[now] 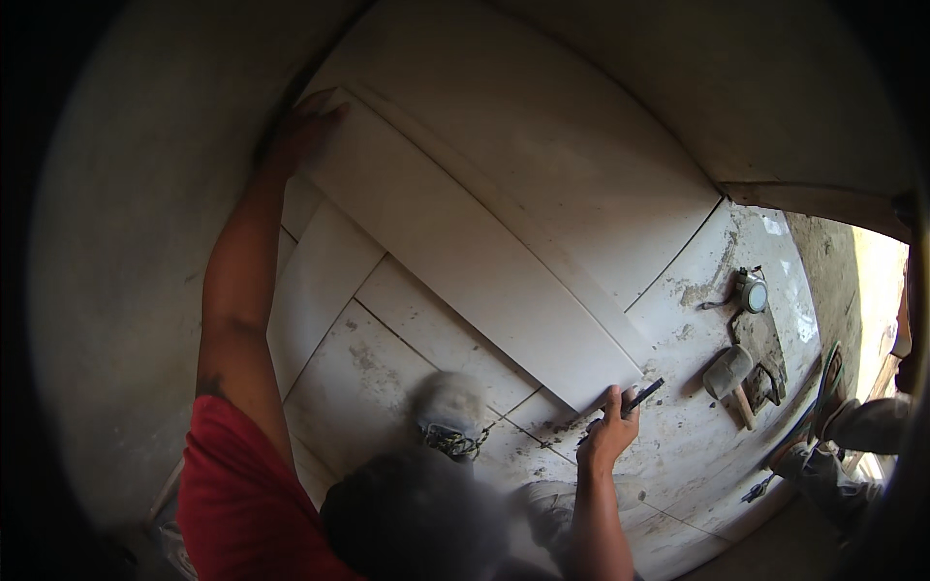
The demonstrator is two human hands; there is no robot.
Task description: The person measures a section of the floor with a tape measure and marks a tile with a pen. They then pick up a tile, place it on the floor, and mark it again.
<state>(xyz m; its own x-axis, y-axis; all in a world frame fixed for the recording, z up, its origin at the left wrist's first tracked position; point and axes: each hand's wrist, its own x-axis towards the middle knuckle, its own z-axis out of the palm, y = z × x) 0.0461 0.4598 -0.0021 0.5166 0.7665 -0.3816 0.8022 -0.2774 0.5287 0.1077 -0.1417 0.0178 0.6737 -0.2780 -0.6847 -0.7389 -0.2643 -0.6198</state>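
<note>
Before us, a tile strip [467, 254] lies across the floor tiles [334, 363]; to its right is a mallet [728, 373].

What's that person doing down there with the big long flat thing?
A person in a red sleeve has a long pale strip stretched between both hands, over the floor tiles. The left hand is at its far end, though blurry. The right hand is at the near end and holds a dark pen-like stick. Off to the right, a mallet lies on the dirty floor.
</note>
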